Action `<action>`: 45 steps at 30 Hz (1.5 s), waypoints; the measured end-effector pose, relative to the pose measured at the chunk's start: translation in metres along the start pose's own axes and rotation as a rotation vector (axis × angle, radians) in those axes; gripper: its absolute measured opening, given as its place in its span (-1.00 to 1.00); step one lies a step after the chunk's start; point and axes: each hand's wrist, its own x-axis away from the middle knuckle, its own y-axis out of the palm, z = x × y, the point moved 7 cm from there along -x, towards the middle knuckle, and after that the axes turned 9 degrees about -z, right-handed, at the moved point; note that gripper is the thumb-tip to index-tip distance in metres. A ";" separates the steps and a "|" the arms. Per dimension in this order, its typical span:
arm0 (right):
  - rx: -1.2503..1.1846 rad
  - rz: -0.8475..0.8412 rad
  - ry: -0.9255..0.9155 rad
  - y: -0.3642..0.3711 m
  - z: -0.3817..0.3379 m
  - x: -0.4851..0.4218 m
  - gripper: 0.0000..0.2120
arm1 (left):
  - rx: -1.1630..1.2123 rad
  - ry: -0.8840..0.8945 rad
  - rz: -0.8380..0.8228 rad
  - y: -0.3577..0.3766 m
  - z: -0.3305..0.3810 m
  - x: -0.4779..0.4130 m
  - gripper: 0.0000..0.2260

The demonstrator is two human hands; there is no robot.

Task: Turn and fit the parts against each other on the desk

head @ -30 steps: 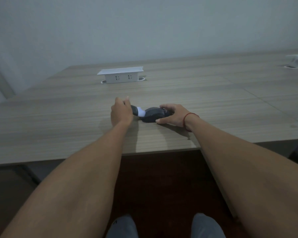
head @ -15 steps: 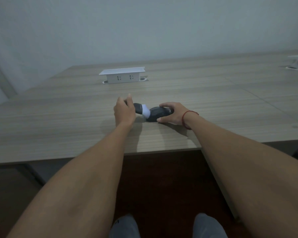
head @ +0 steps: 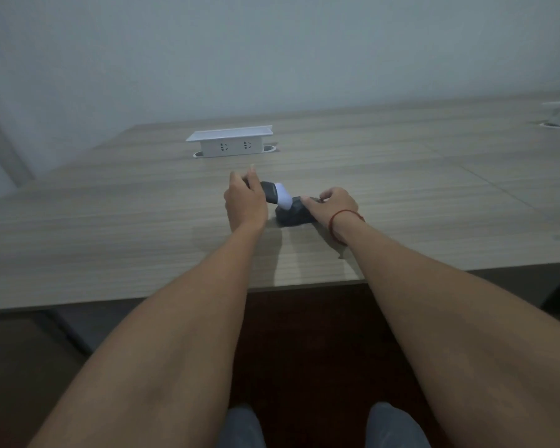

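Dark grey device [head: 294, 214] with a white neck, nearer than the socket box [head: 230, 144], is being gripped by left hand [head: 244, 202] and steadied by right hand [head: 332, 205], seemingly mid-separation; a firmer pull probably follows.

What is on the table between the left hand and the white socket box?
Head view: only bare table lies between the left hand and the socket box.

A long wood-grain counter [head: 110, 221] runs up to a plain pale wall [head: 272, 53]. A white socket box [head: 230, 142] stands on it; dark reddish floor [head: 304, 334] lies beneath, in dim light.
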 end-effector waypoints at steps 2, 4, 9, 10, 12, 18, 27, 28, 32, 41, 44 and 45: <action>-0.072 0.028 -0.004 0.000 0.002 -0.002 -0.49 | 0.012 0.005 0.010 0.001 -0.002 0.000 -0.69; -0.206 -0.046 -0.027 0.005 0.003 -0.007 -0.51 | 0.044 0.000 0.021 -0.001 -0.007 -0.003 -0.68; -0.276 -0.262 -0.087 0.008 -0.008 -0.007 -0.53 | 0.091 -0.019 -0.070 0.010 -0.010 -0.005 -0.70; -0.270 -0.281 -0.095 0.008 -0.009 -0.008 -0.54 | 0.061 -0.008 -0.119 0.015 -0.010 -0.005 -0.70; -0.238 -0.294 -0.107 0.010 -0.009 -0.010 -0.56 | -0.054 -0.005 -0.170 0.018 -0.016 -0.007 -0.66; -0.190 -0.221 -0.100 0.014 -0.006 -0.013 -0.60 | -0.085 -0.025 -0.082 -0.006 -0.024 -0.014 -0.68; -0.148 -0.127 -0.084 0.016 -0.002 -0.008 -0.72 | -0.135 0.040 -0.052 -0.004 -0.018 -0.006 -0.62; -0.145 -0.123 -0.095 0.017 -0.002 -0.009 -0.74 | -0.085 0.050 -0.046 -0.004 -0.013 -0.006 -0.64; -0.161 -0.153 -0.161 0.021 -0.007 -0.008 -0.74 | -0.057 0.092 -0.092 0.005 -0.001 -0.006 -0.68; -0.054 -0.212 -0.144 0.020 -0.004 -0.004 -0.64 | 0.070 0.015 0.001 -0.005 -0.011 -0.008 -0.65; -0.042 -0.213 -0.134 0.010 -0.012 0.015 -0.69 | -0.042 0.065 -0.091 0.009 -0.012 -0.007 -0.65; -0.018 -0.243 -0.134 0.009 -0.012 0.018 -0.66 | -0.087 0.053 -0.086 0.009 -0.016 -0.007 -0.62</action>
